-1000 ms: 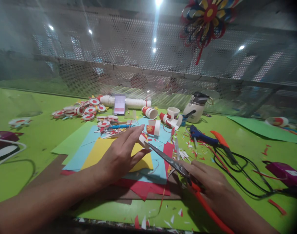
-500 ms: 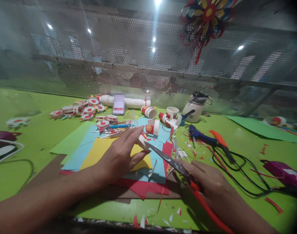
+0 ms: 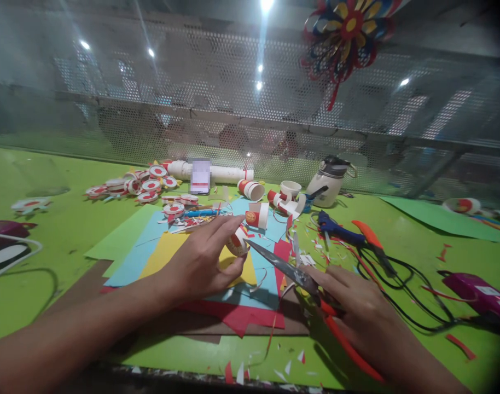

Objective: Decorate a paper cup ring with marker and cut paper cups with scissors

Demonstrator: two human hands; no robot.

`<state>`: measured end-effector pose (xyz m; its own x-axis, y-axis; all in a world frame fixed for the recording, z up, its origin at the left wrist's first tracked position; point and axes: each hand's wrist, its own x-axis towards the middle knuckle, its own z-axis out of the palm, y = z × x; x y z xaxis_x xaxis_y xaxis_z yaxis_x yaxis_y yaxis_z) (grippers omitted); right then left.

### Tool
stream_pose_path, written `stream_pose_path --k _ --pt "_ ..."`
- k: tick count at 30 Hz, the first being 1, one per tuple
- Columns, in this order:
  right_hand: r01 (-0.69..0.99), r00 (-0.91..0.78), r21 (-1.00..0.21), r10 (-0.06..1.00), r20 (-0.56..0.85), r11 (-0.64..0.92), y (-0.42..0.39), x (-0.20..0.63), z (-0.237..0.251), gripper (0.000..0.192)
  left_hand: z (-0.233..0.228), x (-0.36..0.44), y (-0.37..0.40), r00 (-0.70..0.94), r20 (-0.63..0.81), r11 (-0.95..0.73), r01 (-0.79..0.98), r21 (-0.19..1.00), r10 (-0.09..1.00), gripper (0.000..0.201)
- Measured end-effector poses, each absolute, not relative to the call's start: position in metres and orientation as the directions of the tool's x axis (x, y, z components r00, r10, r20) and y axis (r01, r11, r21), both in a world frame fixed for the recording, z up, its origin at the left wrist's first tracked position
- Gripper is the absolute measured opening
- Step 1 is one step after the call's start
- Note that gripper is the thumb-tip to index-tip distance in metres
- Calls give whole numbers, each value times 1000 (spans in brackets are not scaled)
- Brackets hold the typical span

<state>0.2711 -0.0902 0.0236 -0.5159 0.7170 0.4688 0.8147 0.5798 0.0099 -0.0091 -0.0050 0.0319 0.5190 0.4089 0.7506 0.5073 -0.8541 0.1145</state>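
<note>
Between the thumb and fingers of my left hand (image 3: 207,257) is a cut-down paper cup base (image 3: 237,241), white with a red patch. My right hand (image 3: 352,312) grips a pair of scissors (image 3: 293,273) with orange-red handles. The blades look nearly closed, and their tip lies close to the cup base; whether it touches I cannot tell. Below both hands are yellow paper (image 3: 163,257) and blue paper (image 3: 131,260) sheets, with red paper (image 3: 250,316) under them. Just behind my left hand a cut red-and-white paper cup (image 3: 257,216) lies on its side.
Finished-looking red-and-white discs (image 3: 149,186) are heaped at the back left. A phone (image 3: 200,176) leans against a white roll (image 3: 229,174). To the right are a glue gun (image 3: 342,230) with a black cable, a bottle (image 3: 327,180) and a purple tool (image 3: 480,290). Paper scraps litter the green table (image 3: 172,350).
The cup base has turned in my left hand, so more of its red patch shows. The scissors have shifted very slightly and stay close to it.
</note>
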Motion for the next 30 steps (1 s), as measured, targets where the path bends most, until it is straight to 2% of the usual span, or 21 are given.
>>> stream_pose_path --k 4,10,12,14,17,20,23,25,27,30 --pt "828 -508 36 722 470 559 -87 273 23 43 31 -11 -3 542 728 -857 500 122 419 54" --pt "881 -367 -126 828 423 455 -84 285 21 31 33 -13 -3 536 730 -871 463 166 424 53" --pt "901 -316 -158 862 397 403 -81 290 21 29 34 -12 -3 531 715 -875 416 247 455 56" --pt "915 -287 -175 892 348 362 -78 293 20 31 34 -11 -4 514 671 -845 346 409 535 56" --pt "929 -259 -180 915 310 324 -74 295 19 35 35 -7 -6 485 580 -727 195 658 654 45" --pt "929 -264 -173 912 313 328 -73 294 21 40 37 -5 -7 470 494 -585 60 809 731 39" --pt "910 -307 -181 899 312 373 -74 292 24 41 41 -5 -8 496 420 -456 -54 888 760 39" --pt "884 -330 -218 883 334 413 -75 291 25 35 44 -6 -6 523 394 -396 -114 911 756 42" --pt "855 -331 -246 845 420 457 -76 291 24 29 46 -9 -4 553 375 -344 -164 925 744 44" --pt "850 -322 -188 767 554 493 -76 294 21 36 46 -14 -1 626 352 -255 -242 936 696 49"
